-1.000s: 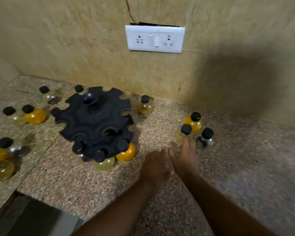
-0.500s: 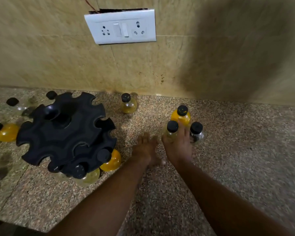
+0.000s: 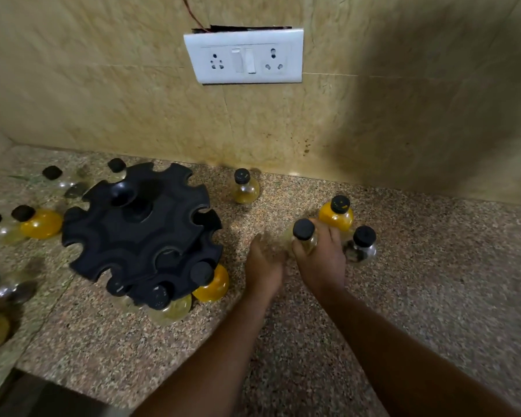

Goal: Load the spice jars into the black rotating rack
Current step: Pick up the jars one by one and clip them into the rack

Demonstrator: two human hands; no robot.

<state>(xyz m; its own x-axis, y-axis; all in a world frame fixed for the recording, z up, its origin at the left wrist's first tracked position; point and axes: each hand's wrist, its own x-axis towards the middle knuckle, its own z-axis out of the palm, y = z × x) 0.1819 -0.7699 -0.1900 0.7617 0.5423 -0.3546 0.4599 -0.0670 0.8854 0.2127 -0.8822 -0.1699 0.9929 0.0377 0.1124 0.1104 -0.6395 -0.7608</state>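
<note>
Rack (image 3: 139,224) sat left of desk (image 3: 283,341) middle, only three jars (image 3: 211,281) slotted so far, near side. Right hand (image 3: 322,260) gripped pale jar (image 3: 303,233) toward back edge. Left hand (image 3: 263,260) just beside it, blurry, couldn't tell grip. Loads of loose jars (image 3: 41,222) yet to load, mostly by left edge.

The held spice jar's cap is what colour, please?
The clear spice jar's round cap is black; head view shows it best.

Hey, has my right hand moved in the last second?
Yes: forward, toward the wall. Against the orange jar standing behind, the right hand now grips the pale jar it barely reached before.
</note>
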